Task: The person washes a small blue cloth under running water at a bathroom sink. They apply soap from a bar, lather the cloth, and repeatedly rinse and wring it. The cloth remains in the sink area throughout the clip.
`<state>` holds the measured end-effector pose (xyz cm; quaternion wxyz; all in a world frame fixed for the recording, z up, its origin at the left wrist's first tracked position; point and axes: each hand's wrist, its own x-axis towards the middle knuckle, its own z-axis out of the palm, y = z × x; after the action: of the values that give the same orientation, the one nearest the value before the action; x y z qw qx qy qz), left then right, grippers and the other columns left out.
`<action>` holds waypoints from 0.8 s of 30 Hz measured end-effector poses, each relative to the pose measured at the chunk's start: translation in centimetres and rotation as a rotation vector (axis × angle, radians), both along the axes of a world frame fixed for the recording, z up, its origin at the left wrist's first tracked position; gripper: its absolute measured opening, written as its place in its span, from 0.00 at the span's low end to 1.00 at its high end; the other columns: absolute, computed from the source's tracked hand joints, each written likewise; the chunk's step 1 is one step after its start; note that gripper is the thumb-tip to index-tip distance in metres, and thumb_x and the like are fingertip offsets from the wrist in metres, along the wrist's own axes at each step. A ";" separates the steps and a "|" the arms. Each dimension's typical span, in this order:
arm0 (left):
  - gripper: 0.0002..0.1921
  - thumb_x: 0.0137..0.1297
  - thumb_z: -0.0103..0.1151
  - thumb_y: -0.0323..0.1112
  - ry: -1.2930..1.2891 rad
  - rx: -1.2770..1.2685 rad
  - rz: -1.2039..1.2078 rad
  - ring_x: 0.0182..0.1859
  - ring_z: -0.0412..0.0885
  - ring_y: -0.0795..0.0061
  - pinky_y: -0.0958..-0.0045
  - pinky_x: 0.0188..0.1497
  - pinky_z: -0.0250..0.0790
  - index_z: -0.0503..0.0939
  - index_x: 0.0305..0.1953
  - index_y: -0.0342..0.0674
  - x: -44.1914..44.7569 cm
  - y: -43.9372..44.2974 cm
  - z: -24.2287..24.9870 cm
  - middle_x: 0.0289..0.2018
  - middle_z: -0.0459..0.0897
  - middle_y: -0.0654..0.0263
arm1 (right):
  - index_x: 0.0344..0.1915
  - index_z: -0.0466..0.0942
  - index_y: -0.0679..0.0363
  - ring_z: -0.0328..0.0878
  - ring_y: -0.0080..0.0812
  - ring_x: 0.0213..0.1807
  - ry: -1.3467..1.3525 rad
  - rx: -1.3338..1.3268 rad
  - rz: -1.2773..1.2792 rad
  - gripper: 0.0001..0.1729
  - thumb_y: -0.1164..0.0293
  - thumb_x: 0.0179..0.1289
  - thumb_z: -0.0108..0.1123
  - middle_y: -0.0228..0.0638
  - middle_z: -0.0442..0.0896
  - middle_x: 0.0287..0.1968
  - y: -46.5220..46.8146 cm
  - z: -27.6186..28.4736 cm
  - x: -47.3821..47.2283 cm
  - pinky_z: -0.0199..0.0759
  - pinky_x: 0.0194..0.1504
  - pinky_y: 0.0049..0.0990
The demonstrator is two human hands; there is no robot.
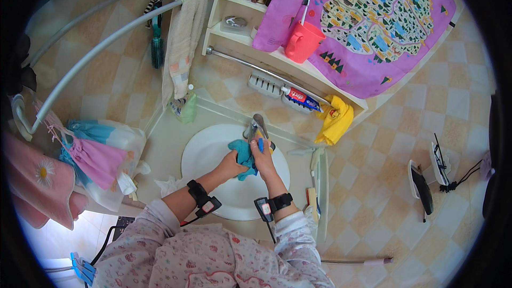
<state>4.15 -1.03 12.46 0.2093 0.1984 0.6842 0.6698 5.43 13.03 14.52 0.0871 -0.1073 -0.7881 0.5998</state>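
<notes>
In front of me is a white oval washbasin (pixel 208 192) set in a pale countertop. Over the bowl, my left hand (pixel 231 165) grips a bunched teal cloth (pixel 241 152). Just right of the cloth, my right hand (pixel 263 159) is closed around a small blue item (pixel 261 145), mostly hidden by the fingers; its kind cannot be made out. A bit of yellow shows beside those fingers. The chrome faucet (pixel 258 122) stands at the basin's back edge, right beyond my right hand. Both wrists wear black straps with small devices.
Above the counter hangs a white shelf unit (pixel 234 40) with a red cup (pixel 304 42). A toothpaste tube (pixel 302 99) and a yellow cloth (pixel 336 120) are below it. Drawstring bags (pixel 100 160) hang at left, and a green plastic bag (pixel 185 107) lies in the back corner.
</notes>
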 end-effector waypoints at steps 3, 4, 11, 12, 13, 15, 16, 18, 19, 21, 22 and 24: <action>0.31 0.45 0.63 0.21 -0.066 0.170 -0.007 0.48 0.74 0.72 0.70 0.50 0.68 0.64 0.54 0.36 -0.6 -0.3 0.0 0.46 0.74 0.63 | 0.43 0.67 0.63 0.71 0.25 0.39 -0.057 0.014 0.035 0.14 0.71 0.58 0.55 0.35 0.73 0.36 0.2 0.1 0.9 0.66 0.41 0.25; 0.31 0.45 0.63 0.21 -0.188 0.266 -0.022 0.48 0.74 0.72 0.69 0.50 0.68 0.64 0.54 0.36 -0.7 -0.5 -0.2 0.47 0.74 0.63 | 0.41 0.67 0.62 0.71 0.25 0.38 -0.094 -0.026 0.000 0.12 0.74 0.57 0.55 0.35 0.73 0.35 0.0 0.0 1.2 0.67 0.40 0.26; 0.19 0.64 0.50 0.40 -0.957 0.790 -0.035 0.55 0.69 0.67 0.59 0.59 0.59 0.66 0.54 0.42 0.1 -1.6 -1.6 0.53 0.69 0.65 | 0.38 0.65 0.59 0.67 0.27 0.31 0.209 -0.898 0.146 0.12 0.83 0.54 0.51 0.34 0.71 0.31 1.3 1.1 0.4 0.64 0.36 0.24; 0.19 0.66 0.48 0.43 -1.106 0.760 -0.015 0.55 0.68 0.66 0.58 0.60 0.59 0.66 0.54 0.44 0.3 -1.6 -1.8 0.54 0.68 0.65 | 0.37 0.65 0.59 0.68 0.28 0.32 0.235 -0.899 0.152 0.11 0.82 0.54 0.52 0.35 0.71 0.31 1.5 1.2 0.3 0.65 0.37 0.26; 0.19 0.66 0.47 0.45 -1.104 0.837 -0.133 0.55 0.68 0.66 0.56 0.60 0.58 0.66 0.55 0.46 0.5 -1.5 -2.0 0.54 0.67 0.65 | 0.36 0.65 0.60 0.68 0.29 0.33 0.245 -0.899 0.228 0.10 0.81 0.54 0.52 0.36 0.70 0.32 1.5 1.2 0.2 0.65 0.38 0.27; 0.19 0.66 0.45 0.48 -1.095 0.965 -0.318 0.56 0.68 0.66 0.53 0.60 0.58 0.65 0.56 0.50 0.7 -1.1 -2.4 0.55 0.66 0.66 | 0.42 0.64 0.62 0.70 0.35 0.37 0.252 -0.124 0.078 0.13 0.77 0.56 0.54 0.40 0.72 0.36 0.7 0.7 0.5 0.66 0.42 0.30; 0.19 0.66 0.46 0.46 -0.989 0.917 -0.264 0.55 0.68 0.67 0.55 0.59 0.59 0.64 0.56 0.50 0.6 -0.7 -2.5 0.55 0.67 0.66 | 0.45 0.64 0.63 0.71 0.38 0.39 0.324 0.260 0.045 0.16 0.75 0.57 0.54 0.42 0.73 0.37 0.0 0.3 0.7 0.66 0.43 0.32; 0.20 0.66 0.47 0.44 -0.754 0.843 -0.217 0.54 0.69 0.68 0.59 0.58 0.61 0.62 0.57 0.50 0.2 0.0 -3.0 0.54 0.67 0.66 | 0.49 0.62 0.66 0.69 0.45 0.47 0.198 0.304 0.077 0.23 0.69 0.57 0.56 0.50 0.70 0.45 -2.1 -1.0 1.4 0.63 0.50 0.35; 0.20 0.66 0.47 0.41 -0.743 0.799 -0.126 0.54 0.69 0.69 0.61 0.57 0.62 0.61 0.58 0.48 0.0 0.1 -3.2 0.54 0.68 0.66 | 0.52 0.61 0.68 0.68 0.49 0.51 0.202 0.309 0.041 0.26 0.66 0.57 0.57 0.53 0.69 0.49 -3.1 -1.7 1.8 0.61 0.53 0.37; 0.21 0.66 0.48 0.34 -0.691 0.729 0.025 0.53 0.70 0.70 0.65 0.56 0.65 0.60 0.59 0.46 -0.3 0.1 -3.7 0.52 0.69 0.66 | 0.55 0.58 0.70 0.63 0.52 0.56 0.340 0.429 0.136 0.32 0.63 0.57 0.57 0.57 0.64 0.55 -4.6 -2.7 2.2 0.57 0.57 0.37; 0.19 0.66 0.47 0.33 -0.584 0.711 -0.033 0.52 0.71 0.72 0.68 0.55 0.65 0.61 0.58 0.45 -0.1 0.2 -3.9 0.51 0.70 0.66 | 0.56 0.56 0.71 0.61 0.53 0.59 0.351 0.512 0.197 0.34 0.62 0.57 0.58 0.60 0.62 0.57 -4.6 -2.8 2.0 0.54 0.59 0.38; 0.17 0.66 0.44 0.31 -0.409 0.574 -0.034 0.50 0.72 0.75 0.72 0.53 0.65 0.63 0.55 0.43 0.4 0.2 -4.2 0.49 0.72 0.65 | 0.58 0.54 0.71 0.59 0.53 0.60 0.326 0.422 0.041 0.35 0.61 0.58 0.56 0.61 0.59 0.59 -4.3 -2.6 1.7 0.52 0.61 0.36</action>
<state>4.58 -0.78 8.27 0.2888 0.1221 0.4085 0.8572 7.10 8.71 11.93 0.2212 0.0274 -0.8733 0.4333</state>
